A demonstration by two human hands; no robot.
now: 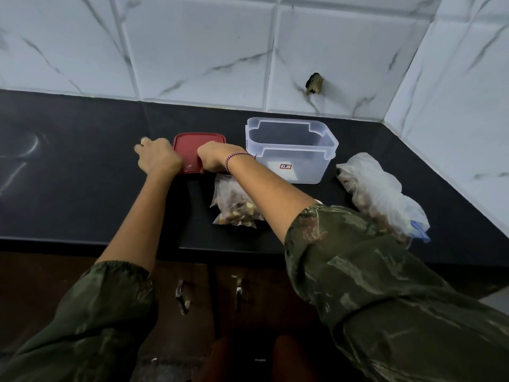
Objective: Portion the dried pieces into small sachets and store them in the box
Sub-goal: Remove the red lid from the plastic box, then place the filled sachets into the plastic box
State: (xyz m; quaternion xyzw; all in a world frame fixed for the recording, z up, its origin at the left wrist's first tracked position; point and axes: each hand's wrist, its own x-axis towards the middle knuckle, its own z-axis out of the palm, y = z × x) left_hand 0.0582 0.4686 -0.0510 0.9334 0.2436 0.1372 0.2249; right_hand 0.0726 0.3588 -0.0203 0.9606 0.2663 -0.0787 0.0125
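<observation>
Gripping the red square plastic lid (193, 146), the left hand (160, 158) and right hand (213, 159) curl over its opposite edges. A clear rectangular plastic box (292, 164) stands just beside it.

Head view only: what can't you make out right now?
All in the head view.
On the red lid, the left hand and right hand: curled fingers hidden behind the knuckles, grip unclear.
Beneath the lid: hidden by it.
The sachet: right side covered by the right forearm.
The large bag: near end behind the right sleeve.
</observation>
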